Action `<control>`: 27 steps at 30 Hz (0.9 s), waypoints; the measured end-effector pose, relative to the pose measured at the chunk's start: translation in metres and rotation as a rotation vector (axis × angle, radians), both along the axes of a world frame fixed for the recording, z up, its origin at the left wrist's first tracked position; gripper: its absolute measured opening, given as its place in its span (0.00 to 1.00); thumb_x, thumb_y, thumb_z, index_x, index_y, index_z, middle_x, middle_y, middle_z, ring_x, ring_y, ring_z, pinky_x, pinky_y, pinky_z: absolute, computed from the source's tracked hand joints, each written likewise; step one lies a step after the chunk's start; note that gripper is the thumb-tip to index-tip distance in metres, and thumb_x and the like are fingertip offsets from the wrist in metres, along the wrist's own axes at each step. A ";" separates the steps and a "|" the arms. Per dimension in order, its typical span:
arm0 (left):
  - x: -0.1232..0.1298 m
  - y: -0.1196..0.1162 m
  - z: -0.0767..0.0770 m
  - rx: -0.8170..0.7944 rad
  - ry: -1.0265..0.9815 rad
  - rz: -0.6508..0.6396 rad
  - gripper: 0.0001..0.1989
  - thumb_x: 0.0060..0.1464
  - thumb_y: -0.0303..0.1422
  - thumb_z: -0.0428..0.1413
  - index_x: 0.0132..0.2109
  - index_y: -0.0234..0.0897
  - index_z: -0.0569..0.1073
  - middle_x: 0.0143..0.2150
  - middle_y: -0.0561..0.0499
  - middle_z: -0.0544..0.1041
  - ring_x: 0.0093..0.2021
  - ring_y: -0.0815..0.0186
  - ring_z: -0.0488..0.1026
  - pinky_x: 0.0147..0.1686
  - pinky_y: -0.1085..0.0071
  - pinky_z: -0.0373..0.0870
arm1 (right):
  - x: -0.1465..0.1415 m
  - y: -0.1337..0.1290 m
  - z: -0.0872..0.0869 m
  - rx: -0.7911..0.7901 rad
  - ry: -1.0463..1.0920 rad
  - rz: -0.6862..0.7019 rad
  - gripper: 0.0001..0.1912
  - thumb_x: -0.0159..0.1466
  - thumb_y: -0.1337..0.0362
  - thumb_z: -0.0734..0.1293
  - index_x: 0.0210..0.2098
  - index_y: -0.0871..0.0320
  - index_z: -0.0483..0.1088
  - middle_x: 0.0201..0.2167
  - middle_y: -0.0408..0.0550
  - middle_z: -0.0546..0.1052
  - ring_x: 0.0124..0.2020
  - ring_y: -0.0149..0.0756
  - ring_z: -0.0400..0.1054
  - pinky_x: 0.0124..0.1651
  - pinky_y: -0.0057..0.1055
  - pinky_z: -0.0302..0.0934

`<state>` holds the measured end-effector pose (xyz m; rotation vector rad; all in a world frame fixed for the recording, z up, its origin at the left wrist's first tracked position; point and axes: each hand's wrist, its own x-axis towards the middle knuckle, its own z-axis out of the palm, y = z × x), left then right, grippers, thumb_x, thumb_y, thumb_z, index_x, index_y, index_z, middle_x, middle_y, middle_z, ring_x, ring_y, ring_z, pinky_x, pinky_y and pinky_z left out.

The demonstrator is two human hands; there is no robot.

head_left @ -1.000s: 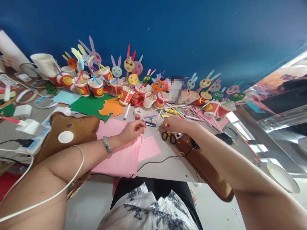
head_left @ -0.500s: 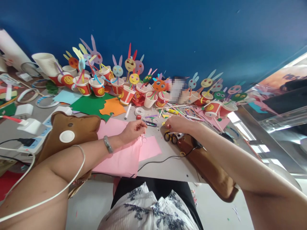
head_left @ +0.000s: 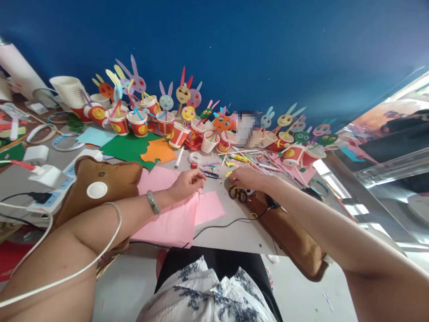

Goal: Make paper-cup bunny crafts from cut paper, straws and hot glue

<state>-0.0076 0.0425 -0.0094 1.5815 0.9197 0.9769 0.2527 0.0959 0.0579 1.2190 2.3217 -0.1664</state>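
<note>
My left hand is above the pink paper, its fingers pinched together around something too small to make out. Just below those fingertips lies a small ring shape on the paper. My right hand reaches down beside the yellow-and-black scissors, its fingers curled and partly hidden, touching or close to small yellow scraps. Between the hands lies a dark cutter, with a small red item at its left.
Paper cups with rabbit-face figures line the wall. A brown bear cushion and power strip lie left. A brown cushion lies under my right forearm. Pens are scattered behind; a black cable crosses the front.
The view has shifted slightly. My left hand keeps its pinch over the pink paper, and my right hand stays by the scissors with little visible movement.
</note>
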 end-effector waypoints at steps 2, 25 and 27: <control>0.000 0.000 0.000 0.012 0.002 -0.001 0.04 0.53 0.31 0.54 0.35 0.35 0.72 0.28 0.53 0.75 0.27 0.70 0.73 0.26 0.76 0.66 | 0.000 -0.004 -0.002 0.005 0.004 0.006 0.11 0.61 0.73 0.63 0.33 0.60 0.78 0.39 0.58 0.81 0.39 0.44 0.73 0.38 0.33 0.56; 0.006 0.001 -0.002 -0.161 -0.222 0.030 0.18 0.51 0.35 0.65 0.48 0.34 0.72 0.40 0.51 0.74 0.25 0.77 0.68 0.26 0.76 0.69 | -0.021 -0.017 0.012 0.178 0.905 -0.470 0.05 0.61 0.60 0.62 0.31 0.55 0.65 0.25 0.47 0.74 0.26 0.37 0.68 0.31 0.32 0.62; 0.006 0.001 -0.002 -0.175 -0.238 -0.002 0.24 0.48 0.38 0.68 0.50 0.35 0.71 0.43 0.50 0.75 0.24 0.78 0.67 0.25 0.76 0.69 | -0.034 -0.032 0.003 0.129 1.052 -0.550 0.08 0.59 0.57 0.63 0.31 0.55 0.65 0.21 0.43 0.72 0.21 0.33 0.66 0.27 0.31 0.61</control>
